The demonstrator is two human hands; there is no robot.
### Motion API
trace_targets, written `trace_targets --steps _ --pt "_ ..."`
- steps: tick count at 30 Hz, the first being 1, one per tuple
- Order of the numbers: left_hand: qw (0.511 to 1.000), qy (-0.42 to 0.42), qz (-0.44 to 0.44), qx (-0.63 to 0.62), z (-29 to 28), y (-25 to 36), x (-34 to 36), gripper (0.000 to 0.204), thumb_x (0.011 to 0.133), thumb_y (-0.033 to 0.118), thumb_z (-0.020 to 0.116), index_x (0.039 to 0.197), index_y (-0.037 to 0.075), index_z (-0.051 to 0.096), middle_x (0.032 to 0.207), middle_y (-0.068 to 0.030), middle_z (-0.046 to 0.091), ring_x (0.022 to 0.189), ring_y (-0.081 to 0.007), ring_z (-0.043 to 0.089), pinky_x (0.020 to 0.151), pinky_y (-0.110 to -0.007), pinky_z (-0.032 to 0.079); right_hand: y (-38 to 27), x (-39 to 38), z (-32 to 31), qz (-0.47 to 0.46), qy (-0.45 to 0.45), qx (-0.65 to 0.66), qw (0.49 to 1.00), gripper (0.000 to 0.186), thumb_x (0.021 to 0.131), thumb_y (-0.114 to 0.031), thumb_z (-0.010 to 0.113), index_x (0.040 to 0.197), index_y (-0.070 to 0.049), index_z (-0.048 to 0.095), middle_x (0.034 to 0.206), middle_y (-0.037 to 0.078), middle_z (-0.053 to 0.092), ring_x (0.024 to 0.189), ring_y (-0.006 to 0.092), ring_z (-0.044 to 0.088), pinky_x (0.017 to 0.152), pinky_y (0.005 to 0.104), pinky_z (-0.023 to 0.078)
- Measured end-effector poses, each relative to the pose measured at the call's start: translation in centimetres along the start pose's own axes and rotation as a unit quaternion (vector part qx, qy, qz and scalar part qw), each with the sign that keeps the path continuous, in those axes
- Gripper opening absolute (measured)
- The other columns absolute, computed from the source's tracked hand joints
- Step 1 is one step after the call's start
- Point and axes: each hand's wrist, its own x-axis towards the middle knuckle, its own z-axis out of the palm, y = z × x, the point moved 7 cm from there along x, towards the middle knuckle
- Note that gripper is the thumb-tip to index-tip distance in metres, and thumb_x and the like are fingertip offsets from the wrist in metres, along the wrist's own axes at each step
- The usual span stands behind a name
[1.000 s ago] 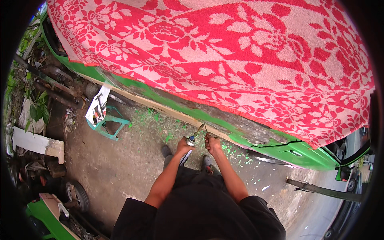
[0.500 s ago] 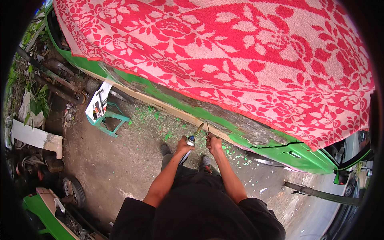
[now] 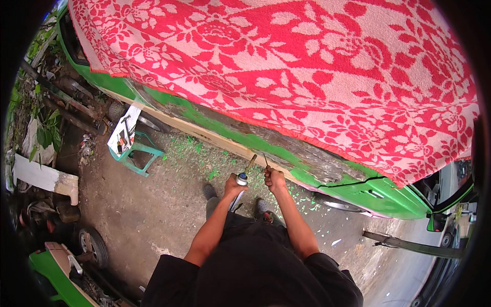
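My left hand (image 3: 233, 186) is closed round a silver canister tool (image 3: 241, 179) with a blue knob and a short brassy nozzle pointing up toward the car. Beside it, my right hand (image 3: 274, 179) grips a thin dark metal rod (image 3: 265, 159), tip upward. Both tools are held near the lower side of a green car (image 3: 388, 201), whose beige strip (image 3: 225, 146) and scraped, patchy panel (image 3: 327, 169) show below a red-and-pink floral towel (image 3: 266, 66) draped over it. Whether either tool touches the car I cannot tell.
A teal plastic stool (image 3: 146, 158) holds a white sheet with hand tools (image 3: 123, 135). Green flakes lie on the concrete. Pipes (image 3: 61, 94), a white panel (image 3: 38, 174), a loose wheel (image 3: 94, 248) and green car parts crowd the left. A dark beam (image 3: 409, 244) lies right.
The view has shifted slightly. My right hand has risen a little with the rod, and the left hand's tool has moved marginally up and left; both hands keep their grips.
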Motion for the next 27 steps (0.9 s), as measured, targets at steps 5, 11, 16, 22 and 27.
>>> trace_targets --steps 5,11,16,22,27 --pt "0.995 0.000 0.007 -0.098 1.3 -0.3 0.7 0.054 0.052 0.007 0.086 0.096 0.001 0.055 0.089 -0.0116 0.066 0.085 -0.0201 0.064 0.071 -0.035 0.051 -0.3 0.6 0.5 0.004 -0.005 -0.029 1.000 0.012 0.092 -0.011 0.050 0.083 -0.004 0.053 0.062 0.001 0.044 0.041 0.0071 0.029 0.033 0.0224 0.019" --pt "0.996 0.025 0.027 -0.086 1.3 -1.0 0.1 0.060 0.050 0.016 0.088 0.096 0.001 0.053 0.089 -0.0147 0.066 0.086 -0.0247 0.065 0.074 -0.036 0.052 -0.7 -0.7 0.0 -0.014 -0.019 -0.010 1.000 0.009 0.093 -0.012 0.048 0.094 -0.005 0.054 0.068 0.002 0.048 0.042 0.0070 0.031 0.033 0.0227 0.021" --pt "0.998 0.028 0.021 -0.058 -0.4 -1.4 -0.9 0.062 0.049 0.022 0.089 0.095 0.001 0.053 0.090 -0.0167 0.067 0.088 -0.0274 0.067 0.076 -0.037 0.052 -0.7 -1.9 0.6 -0.012 -0.036 -0.029 0.999 0.013 0.093 -0.011 0.045 0.100 -0.006 0.054 0.069 0.001 0.048 0.043 0.0059 0.030 0.034 0.0218 0.019" --pt "0.998 -0.021 0.010 -0.061 -0.4 0.9 -2.0 0.060 0.051 0.019 0.088 0.097 0.002 0.053 0.094 -0.0165 0.067 0.090 -0.0259 0.066 0.078 -0.036 0.052 0.2 -0.5 -0.5 -0.030 0.008 -0.012 0.999 0.012 0.094 -0.012 0.046 0.100 -0.008 0.055 0.073 0.002 0.051 0.043 0.0060 0.031 0.033 0.0211 0.019" --pt "0.993 -0.014 0.063 -0.100 -2.1 -0.9 -0.5 0.060 0.051 0.017 0.088 0.097 0.003 0.052 0.091 -0.0144 0.066 0.086 -0.0234 0.065 0.075 -0.035 0.052 1.4 -2.7 0.9 -0.061 0.020 0.009 0.998 0.010 0.094 -0.013 0.048 0.098 -0.008 0.055 0.068 0.001 0.049 0.041 0.0055 0.031 0.032 0.0215 0.019"
